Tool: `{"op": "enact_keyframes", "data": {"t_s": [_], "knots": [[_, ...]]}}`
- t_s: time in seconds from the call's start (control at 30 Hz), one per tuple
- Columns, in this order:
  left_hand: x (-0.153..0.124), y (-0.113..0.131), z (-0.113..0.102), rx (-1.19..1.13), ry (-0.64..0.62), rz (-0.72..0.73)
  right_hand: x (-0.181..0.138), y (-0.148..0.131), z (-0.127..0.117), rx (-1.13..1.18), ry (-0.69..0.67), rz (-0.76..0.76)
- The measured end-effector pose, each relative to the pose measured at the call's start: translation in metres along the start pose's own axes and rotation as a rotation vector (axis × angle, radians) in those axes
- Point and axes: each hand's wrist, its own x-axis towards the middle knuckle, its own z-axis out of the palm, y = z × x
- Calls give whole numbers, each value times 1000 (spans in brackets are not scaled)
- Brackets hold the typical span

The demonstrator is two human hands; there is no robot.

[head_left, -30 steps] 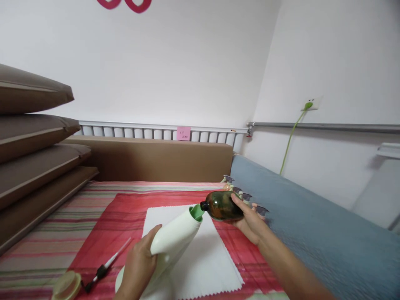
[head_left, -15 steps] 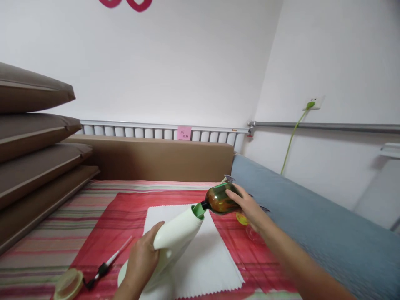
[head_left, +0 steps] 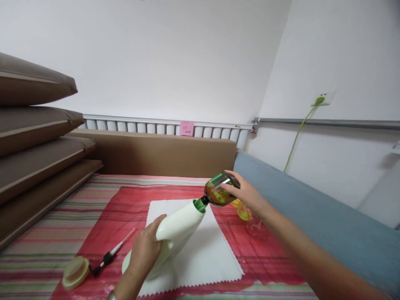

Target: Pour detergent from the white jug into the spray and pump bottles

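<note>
My left hand (head_left: 146,249) is wrapped round a pale green flask (head_left: 179,229), which leans with its open mouth up and to the right. Green shows inside the mouth. Above it, my right hand (head_left: 243,191) grips a translucent green-brown bottle (head_left: 217,193) by its base end. The bottle is tipped neck-down, and its black neck sits at the flask's mouth; the neck's very end is hidden. Amber liquid seems to show in the bottle. Left of my left hand lie a black pump head with a white tube (head_left: 108,257) and a round pale lid (head_left: 75,271).
A white zigzag-edged cloth (head_left: 215,262) lies on a red cloth (head_left: 109,212). Clear and yellow plastic items (head_left: 245,213) stand beneath my right wrist. Stacked brown cushions (head_left: 37,154) rise at left; a blue padded edge (head_left: 296,200) runs along the right.
The bottle is tipped more steeply, its base higher and its neck closer into the flask's mouth. The view has shifted slightly; my left hand keeps its hold.
</note>
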Motion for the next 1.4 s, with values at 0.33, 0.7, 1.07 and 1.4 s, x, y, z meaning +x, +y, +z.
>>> {"op": "enact_keyframes", "data": {"t_s": [0.33,0.7,1.07,1.4], "knots": [[-1,0,-3,31,-5,-34,4,-41,12,-553,-145,-260],[-5,-7,3,-82,19,-19,-31,-91,52,-1017,-478,-823],[-22,-36,10,-215,166,-14,-11,-41,36,-117,-98,-153],[-29,-47,14,-396,216,-25,-20,-26,51,295,-23,112]]}}
